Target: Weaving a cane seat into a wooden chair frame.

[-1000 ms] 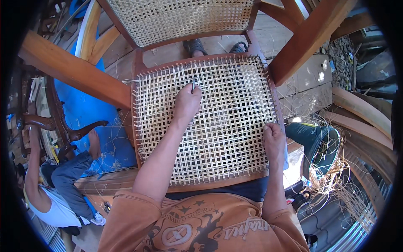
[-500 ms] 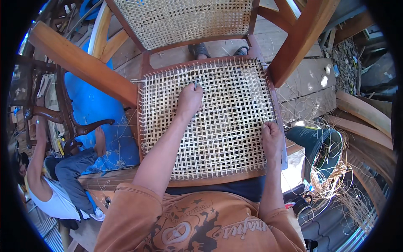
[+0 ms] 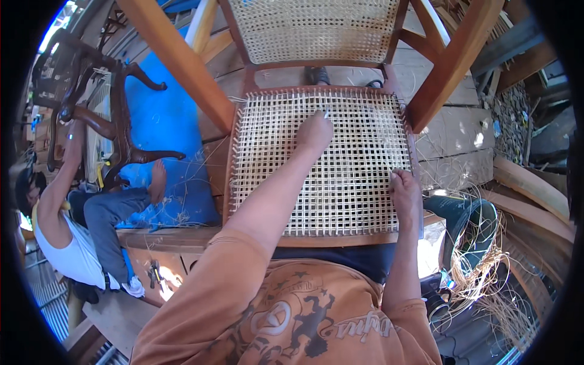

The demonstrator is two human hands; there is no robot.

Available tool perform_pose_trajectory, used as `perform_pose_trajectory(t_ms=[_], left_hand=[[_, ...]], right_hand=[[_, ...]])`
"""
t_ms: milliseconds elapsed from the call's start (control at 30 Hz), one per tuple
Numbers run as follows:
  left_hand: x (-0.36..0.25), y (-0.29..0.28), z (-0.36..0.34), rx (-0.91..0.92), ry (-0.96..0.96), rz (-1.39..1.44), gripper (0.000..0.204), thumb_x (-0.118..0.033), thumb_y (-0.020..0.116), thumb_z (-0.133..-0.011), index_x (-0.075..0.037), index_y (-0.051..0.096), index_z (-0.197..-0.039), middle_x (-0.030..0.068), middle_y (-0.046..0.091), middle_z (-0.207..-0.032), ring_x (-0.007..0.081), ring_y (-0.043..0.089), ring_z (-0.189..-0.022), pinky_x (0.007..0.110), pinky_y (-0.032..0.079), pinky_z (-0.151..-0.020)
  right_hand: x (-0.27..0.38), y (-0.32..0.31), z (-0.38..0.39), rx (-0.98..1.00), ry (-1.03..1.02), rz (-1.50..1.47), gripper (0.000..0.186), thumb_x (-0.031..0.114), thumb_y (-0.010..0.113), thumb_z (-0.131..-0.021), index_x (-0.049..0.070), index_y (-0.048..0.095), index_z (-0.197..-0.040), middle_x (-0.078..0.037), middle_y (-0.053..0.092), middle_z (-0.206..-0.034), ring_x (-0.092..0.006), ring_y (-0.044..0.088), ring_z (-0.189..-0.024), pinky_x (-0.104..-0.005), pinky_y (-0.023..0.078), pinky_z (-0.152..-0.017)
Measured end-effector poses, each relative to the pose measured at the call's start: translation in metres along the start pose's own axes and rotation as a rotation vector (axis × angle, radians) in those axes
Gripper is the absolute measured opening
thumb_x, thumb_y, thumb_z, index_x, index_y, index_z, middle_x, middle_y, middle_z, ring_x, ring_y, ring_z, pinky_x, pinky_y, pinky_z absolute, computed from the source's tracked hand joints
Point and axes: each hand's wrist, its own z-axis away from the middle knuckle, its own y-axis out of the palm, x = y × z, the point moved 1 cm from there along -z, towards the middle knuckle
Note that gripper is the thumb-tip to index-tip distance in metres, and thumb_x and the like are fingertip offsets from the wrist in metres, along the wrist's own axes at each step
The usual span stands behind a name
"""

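Observation:
A wooden chair holds a woven cane seat (image 3: 347, 194) with an open square mesh and short strand ends along its sides, below a caned backrest (image 3: 313, 27). My left hand (image 3: 314, 131) rests on the upper middle of the weave, fingers closed round a thin pale tool (image 3: 326, 114); most of that tool is hidden. At the seat's right side, my right hand (image 3: 403, 188) is curled with fingertips pinched on the weave. What it pinches is too small to make out.
Wooden arms (image 3: 453, 70) flank the seat. At left, a co-worker (image 3: 73, 249) sits with a hand on dark carved furniture (image 3: 100, 121), beside a blue plastic surface (image 3: 167, 109). At right are a green container (image 3: 459, 240) with loose cane strands (image 3: 486, 274) and curved boards (image 3: 529, 185).
The camera's view has shifted, moving the chair right in the picture. My left hand has moved slightly farther toward the seat's back edge. My right hand stays at the right side.

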Motion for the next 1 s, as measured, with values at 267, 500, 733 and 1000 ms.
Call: perform_pose_trajectory(t_ms=[267, 500, 733, 1000], left_hand=[[-0.019, 0.017, 0.013, 0.034, 0.119, -0.383, 0.026, -0.008, 0.049, -0.092, 0.003, 0.056, -0.114, 0.0196, 0.067, -0.104, 0.0303, 0.071, -0.09, 0.04, 0.059, -0.074], [-0.004, 0.029, 0.013, -0.123, 0.28, -0.372, 0.017, -0.004, 0.054, -0.085, 0.002, 0.059, -0.1, 0.0199, 0.069, -0.087, 0.03, 0.071, -0.074, 0.039, 0.059, -0.061], [-0.005, 0.029, 0.012, -0.117, 0.275, -0.324, 0.018, -0.004, 0.053, -0.085, 0.004, 0.059, -0.1, 0.0207, 0.069, -0.088, 0.0311, 0.072, -0.075, 0.04, 0.059, -0.06], [-0.007, 0.028, 0.01, -0.058, 0.227, -0.306, 0.02, -0.005, 0.051, -0.086, 0.004, 0.059, -0.103, 0.0212, 0.069, -0.089, 0.0317, 0.072, -0.08, 0.042, 0.059, -0.063]], right_hand=[[0.097, 0.11, 0.072, 0.143, -0.641, 0.122, 0.018, 0.017, 0.055, -0.095, 0.003, 0.06, -0.106, -0.018, 0.064, -0.086, -0.0338, 0.064, -0.079, -0.0417, 0.051, -0.075], [0.113, 0.153, 0.091, 0.268, -0.682, 0.109, 0.015, 0.017, 0.052, -0.097, 0.003, 0.056, -0.1, -0.018, 0.063, -0.086, -0.0377, 0.061, -0.084, -0.0464, 0.048, -0.078], [0.099, 0.158, 0.083, 0.224, -0.759, 0.086, 0.013, 0.017, 0.052, -0.097, 0.005, 0.057, -0.1, -0.016, 0.062, -0.085, -0.0358, 0.059, -0.086, -0.047, 0.045, -0.079], [0.1, 0.156, 0.08, 0.254, -0.75, 0.107, 0.013, 0.017, 0.052, -0.097, 0.006, 0.057, -0.1, -0.015, 0.061, -0.087, -0.0358, 0.058, -0.088, -0.0466, 0.044, -0.08]])
